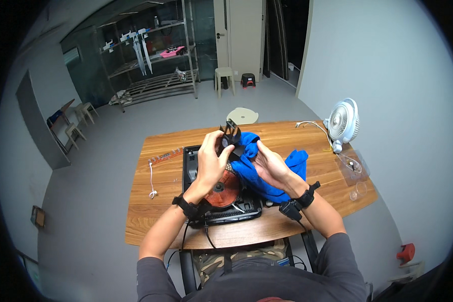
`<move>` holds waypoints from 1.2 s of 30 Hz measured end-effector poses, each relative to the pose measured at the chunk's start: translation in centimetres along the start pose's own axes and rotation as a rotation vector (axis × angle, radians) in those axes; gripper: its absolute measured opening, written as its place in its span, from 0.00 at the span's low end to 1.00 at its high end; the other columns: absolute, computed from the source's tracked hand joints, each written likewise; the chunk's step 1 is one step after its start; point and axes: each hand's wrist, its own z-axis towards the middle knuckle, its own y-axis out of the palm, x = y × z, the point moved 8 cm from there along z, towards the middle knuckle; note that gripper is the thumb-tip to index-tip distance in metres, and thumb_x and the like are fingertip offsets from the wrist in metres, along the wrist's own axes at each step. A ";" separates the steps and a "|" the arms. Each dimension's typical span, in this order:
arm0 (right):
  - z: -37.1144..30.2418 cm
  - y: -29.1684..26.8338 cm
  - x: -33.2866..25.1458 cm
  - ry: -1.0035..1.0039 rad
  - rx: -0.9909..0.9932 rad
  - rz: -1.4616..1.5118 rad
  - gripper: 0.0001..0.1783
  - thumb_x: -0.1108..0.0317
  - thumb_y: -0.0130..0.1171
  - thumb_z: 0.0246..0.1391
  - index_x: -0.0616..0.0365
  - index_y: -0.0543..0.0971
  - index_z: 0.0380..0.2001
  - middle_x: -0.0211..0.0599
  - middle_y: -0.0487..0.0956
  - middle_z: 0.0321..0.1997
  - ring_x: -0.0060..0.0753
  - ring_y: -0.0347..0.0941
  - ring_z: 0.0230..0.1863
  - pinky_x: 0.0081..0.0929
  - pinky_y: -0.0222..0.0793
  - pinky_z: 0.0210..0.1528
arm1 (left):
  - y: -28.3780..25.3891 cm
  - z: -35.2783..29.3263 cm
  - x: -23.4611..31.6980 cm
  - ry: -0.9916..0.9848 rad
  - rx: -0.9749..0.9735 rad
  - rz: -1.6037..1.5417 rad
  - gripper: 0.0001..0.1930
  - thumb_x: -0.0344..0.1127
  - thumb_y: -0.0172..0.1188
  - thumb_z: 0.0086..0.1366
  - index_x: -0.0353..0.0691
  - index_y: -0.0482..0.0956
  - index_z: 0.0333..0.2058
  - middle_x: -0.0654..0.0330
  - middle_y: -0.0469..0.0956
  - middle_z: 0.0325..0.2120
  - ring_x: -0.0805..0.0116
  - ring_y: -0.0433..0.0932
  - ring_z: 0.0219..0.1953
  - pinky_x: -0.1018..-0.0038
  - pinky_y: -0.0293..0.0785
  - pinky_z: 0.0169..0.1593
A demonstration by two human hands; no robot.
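My left hand (pixel 211 158) grips a small black plastic part (pixel 230 132) with an open frame at its top, raised over the table. Bunched in my right hand (pixel 273 166) is a blue cloth (pixel 259 180), pressed up against the side of the black part. The cloth hangs down over the right side of an open black appliance housing (pixel 221 219). Inside that housing lies a round copper-coloured coil (pixel 220 190), partly covered by my left hand and the cloth. My right fingertips are partly hidden in the cloth folds.
The wooden table (pixel 141 216) bears an orange strip of small parts (pixel 166 157) with a white cable (pixel 152 183) at left. A white fan (pixel 343 121) stands at the right edge, near a clear plastic bag (pixel 351 166). A stool (pixel 242 116) is beyond the table.
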 end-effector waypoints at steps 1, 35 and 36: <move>0.0 0.3 0.0 0.017 0.000 -0.012 0.31 0.51 0.33 0.78 0.63 0.61 0.71 0.40 0.64 0.74 0.35 0.58 0.75 0.38 0.49 0.79 | -0.3 0.1 -1.2 -0.071 0.013 -0.089 0.22 0.26 0.72 0.60 0.29 0.75 0.51 0.47 0.80 0.44 0.58 0.84 0.40 0.68 0.81 0.44; 0.6 1.6 0.8 0.067 -0.055 -0.135 0.30 0.52 0.31 0.79 0.63 0.63 0.69 0.41 0.67 0.71 0.32 0.63 0.71 0.35 0.55 0.76 | 0.4 -2.2 1.2 -0.160 -0.132 -0.260 0.20 0.22 0.69 0.62 0.26 0.75 0.52 0.51 0.78 0.47 0.63 0.84 0.47 0.70 0.86 0.51; 0.6 1.6 1.0 0.074 -0.065 -0.146 0.31 0.53 0.30 0.79 0.66 0.61 0.70 0.44 0.66 0.72 0.34 0.61 0.72 0.37 0.52 0.78 | 0.3 -2.3 1.2 -0.160 -0.138 -0.271 0.20 0.23 0.69 0.62 0.26 0.75 0.52 0.51 0.78 0.47 0.63 0.84 0.47 0.70 0.86 0.51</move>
